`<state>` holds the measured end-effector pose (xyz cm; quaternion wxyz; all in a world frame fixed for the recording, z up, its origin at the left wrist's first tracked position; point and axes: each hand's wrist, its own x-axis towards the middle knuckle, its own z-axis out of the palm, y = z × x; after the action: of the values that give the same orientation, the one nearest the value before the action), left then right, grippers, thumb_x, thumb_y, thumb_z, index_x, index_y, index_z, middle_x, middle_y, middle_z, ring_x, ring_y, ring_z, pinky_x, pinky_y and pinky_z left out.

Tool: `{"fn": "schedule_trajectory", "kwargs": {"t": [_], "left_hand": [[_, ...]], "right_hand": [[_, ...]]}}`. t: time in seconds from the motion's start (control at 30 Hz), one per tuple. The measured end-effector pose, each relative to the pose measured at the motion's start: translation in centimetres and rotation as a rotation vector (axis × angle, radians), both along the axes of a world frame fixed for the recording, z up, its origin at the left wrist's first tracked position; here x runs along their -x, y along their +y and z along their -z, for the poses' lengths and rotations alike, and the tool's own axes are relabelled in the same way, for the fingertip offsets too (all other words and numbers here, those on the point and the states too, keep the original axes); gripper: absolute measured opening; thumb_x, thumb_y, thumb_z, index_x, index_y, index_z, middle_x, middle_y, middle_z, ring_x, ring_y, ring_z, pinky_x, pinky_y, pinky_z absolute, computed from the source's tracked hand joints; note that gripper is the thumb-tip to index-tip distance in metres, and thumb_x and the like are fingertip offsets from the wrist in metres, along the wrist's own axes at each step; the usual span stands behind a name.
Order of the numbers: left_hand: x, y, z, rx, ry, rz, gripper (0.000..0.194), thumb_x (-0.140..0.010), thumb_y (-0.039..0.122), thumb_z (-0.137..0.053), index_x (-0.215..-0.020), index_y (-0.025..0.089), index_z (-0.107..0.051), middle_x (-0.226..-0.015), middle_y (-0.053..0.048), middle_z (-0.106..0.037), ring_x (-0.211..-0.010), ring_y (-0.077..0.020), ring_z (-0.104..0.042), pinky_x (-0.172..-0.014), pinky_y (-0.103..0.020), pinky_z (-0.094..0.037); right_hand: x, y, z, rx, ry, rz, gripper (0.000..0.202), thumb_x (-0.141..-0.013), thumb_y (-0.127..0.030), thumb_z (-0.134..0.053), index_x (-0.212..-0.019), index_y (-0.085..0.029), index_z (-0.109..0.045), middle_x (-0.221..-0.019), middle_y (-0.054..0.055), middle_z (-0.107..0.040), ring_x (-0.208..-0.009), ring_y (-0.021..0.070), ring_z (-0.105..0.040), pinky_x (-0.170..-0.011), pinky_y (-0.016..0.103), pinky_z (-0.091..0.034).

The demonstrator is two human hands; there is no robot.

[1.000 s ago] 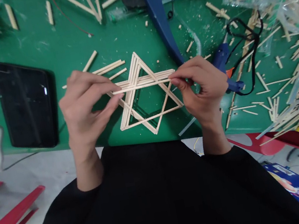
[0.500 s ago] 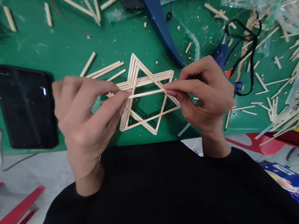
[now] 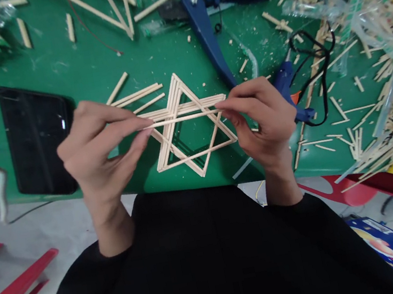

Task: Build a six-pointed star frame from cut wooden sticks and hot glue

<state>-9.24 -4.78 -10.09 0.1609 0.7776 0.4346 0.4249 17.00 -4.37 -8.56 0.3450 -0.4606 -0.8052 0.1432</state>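
Between my two hands a thin wooden stick [image 3: 186, 117] lies level, pinched at its ends. My left hand [image 3: 96, 152] grips the left end between thumb and fingertips. At the right end, my right hand [image 3: 262, 117] has its fingertips closed on it. Just below the stick is a six-pointed star of layered wooden sticks [image 3: 183, 160], resting on the green table. The held stick crosses the upper part of the star, near its upper level bar; whether it touches is hard to tell. Several loose sticks [image 3: 138, 95] lie beyond my left hand.
A black tablet-like device [image 3: 39, 139] lies left. Blue-handled cutters [image 3: 207, 33] lie behind the star. A blue glue gun [image 3: 285, 80] with a black cord sits right of my right hand. Stick scraps and plastic wrappers [image 3: 376, 69] cover the right side of the green table [image 3: 90, 59].
My left hand has slid left to the stick's end, so more of the stick shows. The stick has shifted slightly up toward the star's upper bar.
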Motion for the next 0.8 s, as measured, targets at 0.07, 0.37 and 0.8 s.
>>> {"fn": "schedule_trajectory", "kwargs": {"t": [0.07, 0.37, 0.8], "left_hand": [[0.2, -0.1, 0.1, 0.022, -0.002, -0.001, 0.032, -0.085, 0.012, -0.076, -0.112, 0.03, -0.074, -0.089, -0.002, -0.071, -0.079, -0.0188, -0.063, -0.07, -0.039, -0.051], [0.7, -1.0, 0.5, 0.104, -0.005, 0.029, 0.017, -0.087, 0.021, -0.077, -0.102, 0.024, -0.073, -0.092, -0.003, -0.071, -0.082, -0.0186, -0.063, -0.071, -0.038, -0.05], [0.4, -2.2, -0.2, 0.155, 0.018, 0.092, 0.014, -0.088, 0.019, -0.074, -0.101, 0.025, -0.072, -0.093, -0.002, -0.068, -0.08, -0.0179, -0.062, -0.069, -0.038, -0.049]], "right_hand": [[0.0, -0.1, 0.1, -0.007, 0.019, -0.014, 0.025, -0.095, -0.008, -0.058, -0.104, -0.029, -0.067, -0.092, 0.002, -0.066, -0.085, 0.015, -0.066, -0.07, 0.031, -0.056], [-0.7, -1.0, 1.0, 0.058, 0.065, -0.025, 0.023, -0.091, -0.009, -0.064, -0.103, -0.028, -0.068, -0.089, 0.0, -0.066, -0.084, 0.0154, -0.066, -0.069, 0.032, -0.056], [-2.2, -1.9, 1.0, 0.113, 0.019, -0.113, 0.02, -0.089, -0.009, -0.066, -0.102, -0.025, -0.066, -0.091, 0.001, -0.066, -0.083, 0.0147, -0.065, -0.066, 0.03, -0.053]]}}
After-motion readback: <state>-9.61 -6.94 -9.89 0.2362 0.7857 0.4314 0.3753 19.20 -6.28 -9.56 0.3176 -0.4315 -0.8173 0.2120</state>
